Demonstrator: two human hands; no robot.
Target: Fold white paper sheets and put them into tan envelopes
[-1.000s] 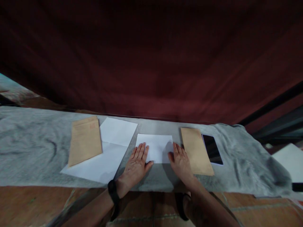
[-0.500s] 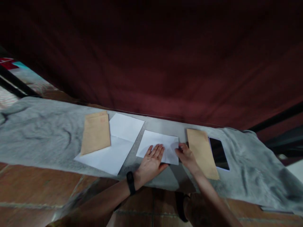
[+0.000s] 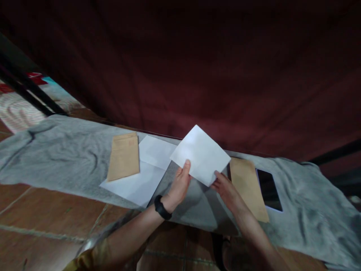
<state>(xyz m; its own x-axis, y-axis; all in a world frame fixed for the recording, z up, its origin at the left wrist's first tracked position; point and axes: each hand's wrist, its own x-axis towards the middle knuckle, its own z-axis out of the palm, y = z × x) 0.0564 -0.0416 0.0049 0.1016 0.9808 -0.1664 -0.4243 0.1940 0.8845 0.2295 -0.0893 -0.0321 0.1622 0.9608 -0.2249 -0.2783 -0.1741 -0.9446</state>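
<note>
A white folded sheet of paper (image 3: 201, 152) is raised off the grey cloth, turned with one corner pointing away from me. My left hand (image 3: 180, 184) pinches its near left edge, thumb on top and the other fingers mostly hidden beneath. At the near right edge, my right hand (image 3: 225, 187) grips the same sheet near its lower corner. Just right of that hand lies a brown envelope (image 3: 248, 188). On the left, a larger creased white sheet (image 3: 138, 180) lies unfolded, partly under a second brown envelope (image 3: 124, 158).
A phone (image 3: 269, 189) with a dark screen lies beside the right envelope. The grey cloth (image 3: 64, 158) is wrinkled at both ends. Behind it hangs a dark red curtain (image 3: 180, 75). Brown floor tiles (image 3: 56, 214) show in front, and dark bars (image 3: 34, 94) stand at the far left.
The folded sheet lay flat under my hands; now it is lifted and rotated. My left hand went from pressing flat to pinching, and my right hand closed on the edge. The view shifted.
</note>
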